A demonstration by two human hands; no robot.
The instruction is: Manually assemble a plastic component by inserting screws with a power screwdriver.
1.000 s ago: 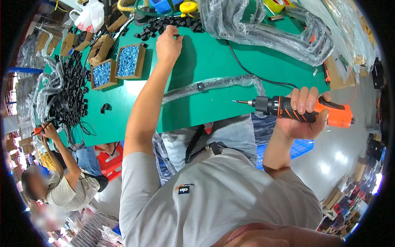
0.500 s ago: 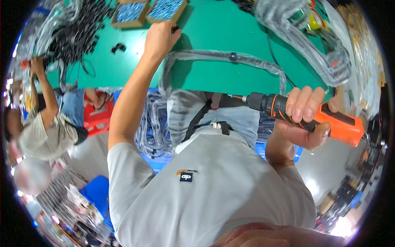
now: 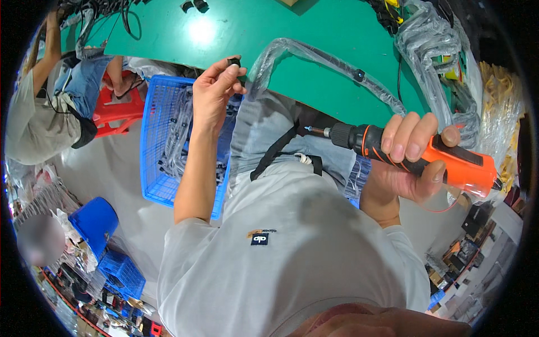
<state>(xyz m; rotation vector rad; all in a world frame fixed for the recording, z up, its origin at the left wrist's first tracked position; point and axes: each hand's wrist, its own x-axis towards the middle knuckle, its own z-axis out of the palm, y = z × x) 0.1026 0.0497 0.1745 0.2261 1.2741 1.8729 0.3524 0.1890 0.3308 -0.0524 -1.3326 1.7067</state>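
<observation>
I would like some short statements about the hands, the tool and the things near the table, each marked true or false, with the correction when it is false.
1. The right hand holds an electric screwdriver. True.
2. Both hands grip that tool. False: the left hand pinches a small black part.
3. A bent, plastic-wrapped tube lies on the green table. True.
4. The screwdriver's tip touches this tube. False: the two are apart.
5. A blue stool stands at the picture's left. False: the stool is red.
6. Plastic-wrapped pieces lie in the blue basket. True.
</observation>
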